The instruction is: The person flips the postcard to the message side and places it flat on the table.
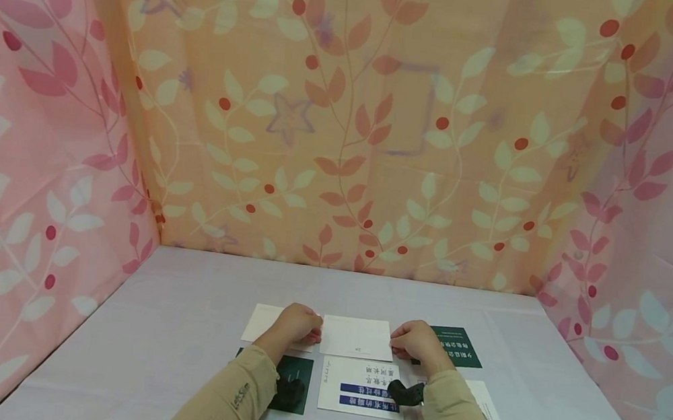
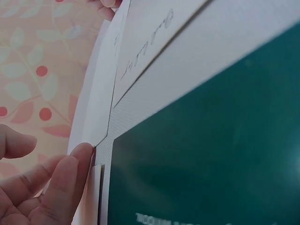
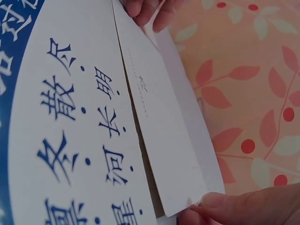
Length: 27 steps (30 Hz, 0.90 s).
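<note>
A plain white card point(image 1: 357, 338) with a small mark near its lower edge lies in the middle of the far row. My left hand point(image 1: 296, 324) is at its left side, fingertips right at the near corner in the left wrist view. At the opposite edge, my right hand point(image 1: 416, 341) pinches the card's corner between thumb and fingers. Directly nearer lies a white card with blue bars and Chinese characters point(image 1: 359, 401). Another white card point(image 1: 259, 321) is partly hidden by the left hand. Beyond the right hand shows a dark green card point(image 1: 458, 347).
A second green card point(image 1: 295, 388) lies by my left sleeve, and a white card point(image 1: 485, 403) is partly covered by my right sleeve. A white cloth point(image 1: 116, 351) covers the table. Leaf-patterned curtains point(image 1: 343, 136) enclose the back and both sides.
</note>
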{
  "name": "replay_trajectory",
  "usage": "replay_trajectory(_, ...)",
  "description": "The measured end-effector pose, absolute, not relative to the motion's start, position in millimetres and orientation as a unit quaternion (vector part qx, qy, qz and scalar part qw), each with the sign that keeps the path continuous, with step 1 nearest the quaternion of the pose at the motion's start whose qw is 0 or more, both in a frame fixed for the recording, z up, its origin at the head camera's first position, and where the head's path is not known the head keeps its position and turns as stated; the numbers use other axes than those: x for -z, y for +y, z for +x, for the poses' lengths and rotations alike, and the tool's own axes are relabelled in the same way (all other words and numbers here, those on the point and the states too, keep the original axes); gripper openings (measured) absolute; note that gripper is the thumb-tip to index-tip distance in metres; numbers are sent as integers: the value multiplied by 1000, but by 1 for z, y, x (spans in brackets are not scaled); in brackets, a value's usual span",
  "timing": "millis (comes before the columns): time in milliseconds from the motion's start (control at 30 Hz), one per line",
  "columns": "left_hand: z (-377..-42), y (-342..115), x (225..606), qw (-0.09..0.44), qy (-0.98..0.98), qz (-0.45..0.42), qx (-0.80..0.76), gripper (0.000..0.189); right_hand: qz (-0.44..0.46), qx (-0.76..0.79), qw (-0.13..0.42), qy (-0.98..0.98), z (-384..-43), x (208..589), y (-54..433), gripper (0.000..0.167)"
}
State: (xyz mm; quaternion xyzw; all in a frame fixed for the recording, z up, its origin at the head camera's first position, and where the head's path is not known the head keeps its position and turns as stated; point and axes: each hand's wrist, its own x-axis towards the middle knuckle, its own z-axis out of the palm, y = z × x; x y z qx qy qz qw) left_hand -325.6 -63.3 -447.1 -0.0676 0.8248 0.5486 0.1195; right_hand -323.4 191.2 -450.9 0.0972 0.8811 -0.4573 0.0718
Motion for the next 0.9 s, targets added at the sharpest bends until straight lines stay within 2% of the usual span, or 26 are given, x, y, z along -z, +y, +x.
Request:
replay_trajectory(600, -325, -62, 442, 116, 817, -55, -562, 22, 103, 450, 73, 884, -323, 443, 197, 8)
replay_trajectory(900, -328, -54, 441, 114, 807, -44, -577, 23, 84, 429, 51, 898, -325, 435, 213, 11)
